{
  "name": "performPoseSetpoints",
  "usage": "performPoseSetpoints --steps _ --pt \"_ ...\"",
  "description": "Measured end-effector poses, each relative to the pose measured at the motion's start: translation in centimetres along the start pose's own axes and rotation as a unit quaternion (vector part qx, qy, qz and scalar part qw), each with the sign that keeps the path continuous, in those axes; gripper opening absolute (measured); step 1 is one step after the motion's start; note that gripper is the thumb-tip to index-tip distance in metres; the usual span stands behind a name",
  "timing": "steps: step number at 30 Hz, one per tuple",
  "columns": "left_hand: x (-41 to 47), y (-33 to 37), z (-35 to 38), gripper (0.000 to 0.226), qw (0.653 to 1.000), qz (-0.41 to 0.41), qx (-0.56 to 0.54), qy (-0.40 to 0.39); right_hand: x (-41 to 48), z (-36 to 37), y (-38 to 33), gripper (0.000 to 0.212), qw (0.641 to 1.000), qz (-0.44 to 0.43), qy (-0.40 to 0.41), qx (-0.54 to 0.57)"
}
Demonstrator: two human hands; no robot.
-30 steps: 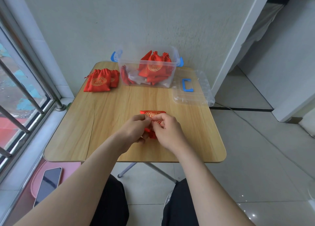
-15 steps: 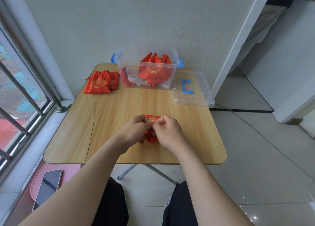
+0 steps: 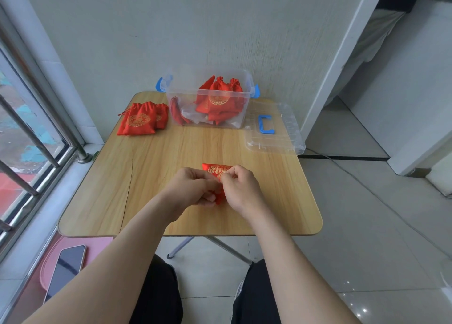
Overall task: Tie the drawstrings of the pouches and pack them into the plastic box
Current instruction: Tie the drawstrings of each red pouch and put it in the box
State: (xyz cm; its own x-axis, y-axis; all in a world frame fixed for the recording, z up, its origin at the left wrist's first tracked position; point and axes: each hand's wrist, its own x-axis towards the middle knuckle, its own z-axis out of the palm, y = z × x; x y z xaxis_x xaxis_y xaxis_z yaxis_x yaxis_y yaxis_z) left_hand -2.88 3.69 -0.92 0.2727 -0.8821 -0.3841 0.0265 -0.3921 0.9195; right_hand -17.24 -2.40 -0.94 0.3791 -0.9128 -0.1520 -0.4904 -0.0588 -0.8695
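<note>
Left grip (image 3: 193, 187) and right grip (image 3: 241, 189) both pinched 1 red pouch (image 3: 216, 170) between them, with the plastic box (image 3: 186, 94) well beyond.

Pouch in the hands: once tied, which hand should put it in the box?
Probably left. Both left hand and right hand grip the pouch, but the box stands more directly ahead of the left.

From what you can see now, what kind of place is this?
Probably a corner of a home: a small wooden folding table by a plain wall, a barred window on the left, and a tiled floor.
</note>
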Motion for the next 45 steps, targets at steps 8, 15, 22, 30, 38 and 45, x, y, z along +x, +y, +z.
performPoseSetpoints --steps 8,15,22,30,38,45 --pt "0.1 -0.1 -0.2 0.018 1.0 -0.015 -0.003 0.017 0.1 -0.7 0.9 0.021 0.986 -0.132 0.066 -0.073" --pt "-0.4 -0.1 -0.6 0.007 1.0 -0.016 0.018 0.001 0.0 -1.5 1.0 0.012 0.959 -0.268 0.064 -0.067" --pt "-1.1 -0.1 -0.6 0.005 0.992 0.029 0.119 -0.021 0.1 -1.5 0.9 0.012 0.97 -0.24 0.026 -0.026" --pt "-1.3 -0.1 -0.4 0.006 0.991 0.028 0.127 -0.01 0.2 -1.9 0.7 0.016 0.98 -0.195 0.021 0.013" --pt "-1.3 0.0 -0.5 0.008 0.996 -0.016 0.086 -0.021 0.0 -2.1 0.9 0.011 0.981 -0.192 -0.011 0.032" --pt "-1.5 -0.1 -0.4 0.006 0.982 0.042 0.177 -0.056 0.6 -1.6 1.1 0.009 0.983 -0.179 -0.014 0.045"
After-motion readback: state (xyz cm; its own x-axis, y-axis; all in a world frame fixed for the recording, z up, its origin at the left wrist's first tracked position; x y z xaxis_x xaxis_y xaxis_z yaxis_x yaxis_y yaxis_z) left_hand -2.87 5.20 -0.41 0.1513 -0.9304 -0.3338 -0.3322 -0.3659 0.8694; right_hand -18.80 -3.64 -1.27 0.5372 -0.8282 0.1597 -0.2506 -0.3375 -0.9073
